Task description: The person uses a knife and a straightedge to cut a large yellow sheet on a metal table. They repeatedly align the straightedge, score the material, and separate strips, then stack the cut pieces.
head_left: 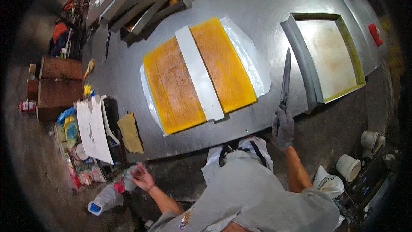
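Note:
My right hand [283,128], in a grey glove, is closed around a long-bladed knife [286,77], its tip pointing away from me over the metal table. Down at the lower left, my bare left hand [140,178] is beside a greyish wrapped bundle [105,199]. Its fingers are blurred against something grey-teal, so their grip is unclear. On the table lies a large flat orange-yellow slab [167,81] with a browned top, resting on a white sheet [246,53]. A flat white strip [197,71] lies across the slab from its far edge to its near edge.
A rectangular metal frame tray [311,77] stands on the right, with a red object [375,35] beyond it. Metal frames [141,10] are piled far left. A tan cloth [131,133] and white board [93,131] sit near the left edge. Buckets [347,167] stand lower right.

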A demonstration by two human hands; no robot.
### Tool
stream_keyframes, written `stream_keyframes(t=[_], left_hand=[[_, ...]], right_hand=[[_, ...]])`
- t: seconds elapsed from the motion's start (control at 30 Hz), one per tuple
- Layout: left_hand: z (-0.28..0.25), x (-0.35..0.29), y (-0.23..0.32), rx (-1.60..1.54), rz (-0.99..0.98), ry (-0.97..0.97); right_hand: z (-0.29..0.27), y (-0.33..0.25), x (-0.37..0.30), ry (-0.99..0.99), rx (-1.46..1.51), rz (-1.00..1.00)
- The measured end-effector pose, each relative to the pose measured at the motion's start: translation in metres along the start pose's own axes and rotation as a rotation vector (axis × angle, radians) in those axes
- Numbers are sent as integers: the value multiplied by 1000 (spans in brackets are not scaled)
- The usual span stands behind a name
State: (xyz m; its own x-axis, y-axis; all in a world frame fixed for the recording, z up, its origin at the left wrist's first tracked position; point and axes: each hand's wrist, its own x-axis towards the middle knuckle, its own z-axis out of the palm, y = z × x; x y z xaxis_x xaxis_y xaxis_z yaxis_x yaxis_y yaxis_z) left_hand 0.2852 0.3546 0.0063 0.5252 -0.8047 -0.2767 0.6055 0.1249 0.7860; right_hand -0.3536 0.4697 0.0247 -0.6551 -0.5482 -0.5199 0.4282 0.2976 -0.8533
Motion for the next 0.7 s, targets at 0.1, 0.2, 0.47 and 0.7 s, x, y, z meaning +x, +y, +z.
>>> stream_keyframes(t=[0.1,0.2,0.47,0.7], left_hand=[[23,71,48,1067,97,340],[124,73,-15,1652,818,-348],[381,6,-247,1727,662,-917],[452,-41,-299,2202,370,-924]], right_hand=[[7,25,7,5,-17,1],[21,38,9,-9,-188,-93],[86,89,-1,-199,-312,-212],[146,53,-20,-230,-207,-40]])
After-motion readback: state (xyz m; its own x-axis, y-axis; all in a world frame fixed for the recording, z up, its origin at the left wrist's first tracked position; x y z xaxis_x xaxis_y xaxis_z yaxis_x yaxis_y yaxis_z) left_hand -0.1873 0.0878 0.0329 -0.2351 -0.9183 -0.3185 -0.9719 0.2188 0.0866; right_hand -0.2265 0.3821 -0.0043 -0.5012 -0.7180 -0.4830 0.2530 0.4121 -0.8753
